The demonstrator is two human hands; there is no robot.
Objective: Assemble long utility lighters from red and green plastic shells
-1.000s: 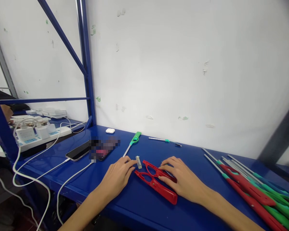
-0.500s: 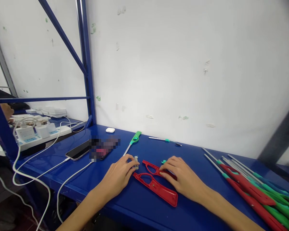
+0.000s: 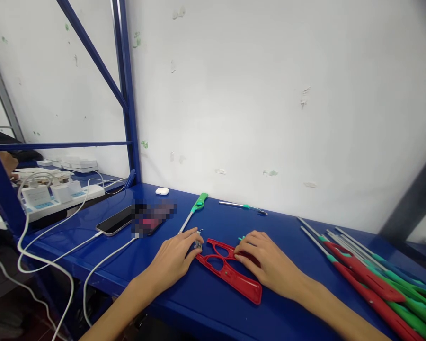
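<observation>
My left hand (image 3: 175,253) pinches a small clear-and-metal part (image 3: 198,243) between thumb and fingers, just above the left end of a red lighter shell half (image 3: 239,282) lying on the blue table. My right hand (image 3: 264,258) has its fingers and thumb closed over the body of a second red shell half (image 3: 220,246), which lies behind the first; its far end is hidden under the hand. A small green piece (image 3: 241,238) peeks out behind the right fingers. Both shell halves have a looped trigger opening on the left.
Behind lie a green long-necked lighter (image 3: 200,201) and a metal tube with a green collar (image 3: 234,204). Several red and green lighters (image 3: 372,279) are piled at right. Phones (image 3: 117,220) with white cables, an earbud case (image 3: 162,191) and a power strip (image 3: 67,201) are at left.
My left hand has shifted slightly left with the small part, which has turned in the fingers. The rear shell half has slid slightly left; my right hand stays over it.
</observation>
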